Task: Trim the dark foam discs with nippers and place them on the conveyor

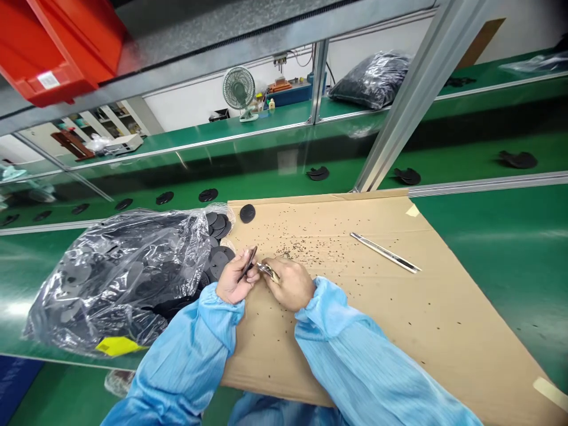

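Observation:
My left hand (237, 278) is closed on a thin black plastic disc (248, 264), held on edge above the cardboard. My right hand (288, 281) grips small metal nippers (268, 272) with a yellowish handle, their tip close to the disc's edge. Whether the tip touches the disc I cannot tell. Many tiny black bits (302, 248) lie scattered on the cardboard sheet (364, 331) beyond my hands. Another black disc (247, 213) lies flat near the cardboard's far left corner. Left of my hands, more discs (219, 260) spill from a clear plastic bag (128, 266).
A slim cutter knife (385, 252) lies on the cardboard to the right. Behind, black parts sit spaced along a green conveyor belt (266, 177). A metal post (399, 100) rises at the back right, and an orange bin (62, 47) stands on the overhead shelf.

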`<state>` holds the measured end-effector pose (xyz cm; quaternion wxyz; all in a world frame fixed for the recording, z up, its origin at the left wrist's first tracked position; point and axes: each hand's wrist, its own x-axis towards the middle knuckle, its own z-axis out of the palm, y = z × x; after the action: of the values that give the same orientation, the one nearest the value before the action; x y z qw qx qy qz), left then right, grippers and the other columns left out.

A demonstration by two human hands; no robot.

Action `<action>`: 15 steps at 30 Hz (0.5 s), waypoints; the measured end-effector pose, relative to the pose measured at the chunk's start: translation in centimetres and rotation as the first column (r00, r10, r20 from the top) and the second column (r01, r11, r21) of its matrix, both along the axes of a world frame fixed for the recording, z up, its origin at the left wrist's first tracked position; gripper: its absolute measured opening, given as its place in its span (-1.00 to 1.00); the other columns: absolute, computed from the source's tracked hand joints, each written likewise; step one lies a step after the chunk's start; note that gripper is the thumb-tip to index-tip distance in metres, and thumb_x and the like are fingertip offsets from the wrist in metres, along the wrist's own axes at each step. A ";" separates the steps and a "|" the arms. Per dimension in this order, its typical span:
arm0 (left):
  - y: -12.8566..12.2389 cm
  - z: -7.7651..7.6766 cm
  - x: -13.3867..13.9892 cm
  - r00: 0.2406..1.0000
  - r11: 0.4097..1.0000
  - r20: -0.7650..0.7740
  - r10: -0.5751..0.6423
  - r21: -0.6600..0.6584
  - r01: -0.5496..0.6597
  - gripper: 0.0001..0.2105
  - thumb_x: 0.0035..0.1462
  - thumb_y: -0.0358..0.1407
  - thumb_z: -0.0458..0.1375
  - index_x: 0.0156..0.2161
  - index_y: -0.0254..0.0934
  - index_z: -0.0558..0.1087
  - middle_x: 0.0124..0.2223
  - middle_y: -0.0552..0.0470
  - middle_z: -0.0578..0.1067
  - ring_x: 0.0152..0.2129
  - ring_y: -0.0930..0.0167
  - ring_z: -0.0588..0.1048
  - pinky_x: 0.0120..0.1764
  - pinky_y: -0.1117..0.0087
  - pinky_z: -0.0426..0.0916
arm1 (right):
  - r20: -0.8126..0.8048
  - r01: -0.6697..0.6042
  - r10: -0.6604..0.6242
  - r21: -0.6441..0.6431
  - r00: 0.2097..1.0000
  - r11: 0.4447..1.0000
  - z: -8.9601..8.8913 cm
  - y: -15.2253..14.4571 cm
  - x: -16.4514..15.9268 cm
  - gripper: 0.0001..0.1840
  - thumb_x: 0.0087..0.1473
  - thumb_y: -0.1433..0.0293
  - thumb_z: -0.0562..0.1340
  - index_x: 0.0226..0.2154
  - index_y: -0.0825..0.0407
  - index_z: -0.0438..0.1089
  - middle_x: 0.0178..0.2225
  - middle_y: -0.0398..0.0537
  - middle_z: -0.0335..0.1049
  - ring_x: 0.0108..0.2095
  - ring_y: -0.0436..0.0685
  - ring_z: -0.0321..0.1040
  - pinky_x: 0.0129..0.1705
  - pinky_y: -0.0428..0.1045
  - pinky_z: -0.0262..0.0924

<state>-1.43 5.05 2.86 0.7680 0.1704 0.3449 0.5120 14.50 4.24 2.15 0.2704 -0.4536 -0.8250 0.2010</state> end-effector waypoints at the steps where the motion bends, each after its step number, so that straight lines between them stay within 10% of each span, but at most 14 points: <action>1: 0.0 0.0 0.1 1.000 1.000 -0.012 -0.007 0.002 0.007 -0.83 0.02 -0.40 0.23 -0.24 -0.33 0.38 -0.49 0.13 0.28 -0.70 0.63 0.10 -0.66 0.58 0.00 | 0.022 -0.001 0.001 -0.004 1.000 1.000 0.1 0.0 0.0 -0.81 0.10 0.44 0.15 -0.19 0.04 0.39 -0.31 -0.04 0.42 -0.30 0.10 0.35 -0.25 -0.06 0.18; 15: 0.0 -0.4 0.1 0.986 0.998 -0.163 0.026 0.055 -0.018 -0.71 -0.07 -0.30 0.32 -0.22 -0.32 0.39 -0.54 0.15 0.27 -0.72 0.61 0.15 -0.66 0.54 0.01 | 0.213 -0.014 0.015 -0.007 0.977 1.000 0.3 0.0 0.0 -0.82 0.07 0.45 0.16 -0.22 0.00 0.38 -0.33 -0.03 0.43 -0.31 0.14 0.36 -0.30 -0.05 0.15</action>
<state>-1.33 5.05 2.50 0.7266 0.2284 0.3949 0.5137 14.53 4.19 2.40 0.1776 -0.4674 -0.8520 0.1555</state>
